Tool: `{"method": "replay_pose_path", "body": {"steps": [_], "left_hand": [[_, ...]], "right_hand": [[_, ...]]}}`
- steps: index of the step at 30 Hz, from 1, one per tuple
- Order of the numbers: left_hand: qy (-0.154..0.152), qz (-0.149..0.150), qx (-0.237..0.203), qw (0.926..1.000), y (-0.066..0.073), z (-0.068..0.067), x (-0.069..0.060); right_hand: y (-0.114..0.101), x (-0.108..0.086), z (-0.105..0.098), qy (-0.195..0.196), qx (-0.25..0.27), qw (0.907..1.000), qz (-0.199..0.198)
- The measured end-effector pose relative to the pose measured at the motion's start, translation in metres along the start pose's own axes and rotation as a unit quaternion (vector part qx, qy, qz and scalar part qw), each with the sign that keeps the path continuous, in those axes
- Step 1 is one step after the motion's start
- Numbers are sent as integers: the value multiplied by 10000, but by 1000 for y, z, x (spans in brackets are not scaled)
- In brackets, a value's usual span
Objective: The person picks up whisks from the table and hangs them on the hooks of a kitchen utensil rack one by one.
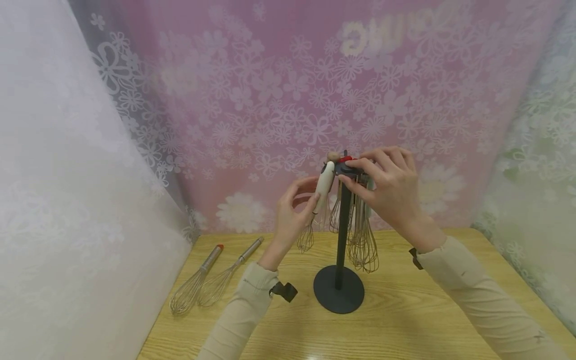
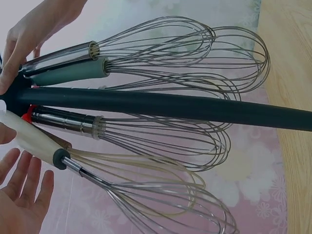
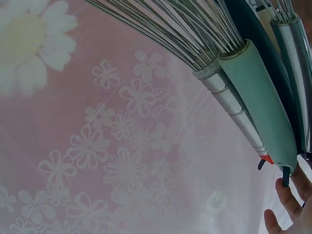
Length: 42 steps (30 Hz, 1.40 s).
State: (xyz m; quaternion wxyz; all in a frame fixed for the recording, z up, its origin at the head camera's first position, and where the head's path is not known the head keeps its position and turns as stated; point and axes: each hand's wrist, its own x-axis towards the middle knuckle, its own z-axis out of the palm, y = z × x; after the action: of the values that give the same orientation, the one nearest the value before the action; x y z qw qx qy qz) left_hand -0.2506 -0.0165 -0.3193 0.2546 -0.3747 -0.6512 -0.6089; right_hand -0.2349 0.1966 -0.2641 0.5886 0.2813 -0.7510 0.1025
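A black stand (image 1: 343, 230) holds several hanging whisks around its top. One with a cream handle (image 1: 325, 185) hangs at the left, tilted. My left hand (image 1: 294, 212) is beside that handle; in the left wrist view the thumb of the left hand (image 2: 22, 195) touches the cream handle (image 2: 36, 139), its other fingers spread loosely below. With thumb and index finger, my right hand (image 1: 391, 187) pinches the stand's black top. The right wrist view shows its fingers (image 3: 290, 200) near a hook and a green handle (image 3: 258, 97).
Two metal whisks, one with a red tip (image 1: 209, 260) and one with a plain metal handle (image 1: 247, 251), lie on the wooden table (image 1: 288, 330) at the left. A floral pink curtain (image 1: 270, 115) hangs behind, with pale curtains at both sides.
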Motion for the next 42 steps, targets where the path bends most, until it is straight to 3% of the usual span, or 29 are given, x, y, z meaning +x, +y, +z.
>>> {"method": "replay_pose_path", "body": {"steps": [4,8,18,28,36,42], "left_hand": [[138,-124,135,9997,13,-7,-1],[289,-191,174,9992,12,-13,-4],[492,-275,333,9979,-7,-30,-13],[690,-518,780,9932,-33,-53,-25],[828,-1055,1046,9854,-60,-75,-41],[879,-1352,1283,9785,-115,-95,-63]], "right_hand": [[0,-2,0,2,44,10000,-62],[-1,-3,0,-11,264,9996,40],[0,-4,-1,-55,497,9986,182],[1,-3,-2,-125,532,9984,158],[2,-4,-2,-206,475,9986,60],[4,-5,-2,-178,455,9988,-77]]}}
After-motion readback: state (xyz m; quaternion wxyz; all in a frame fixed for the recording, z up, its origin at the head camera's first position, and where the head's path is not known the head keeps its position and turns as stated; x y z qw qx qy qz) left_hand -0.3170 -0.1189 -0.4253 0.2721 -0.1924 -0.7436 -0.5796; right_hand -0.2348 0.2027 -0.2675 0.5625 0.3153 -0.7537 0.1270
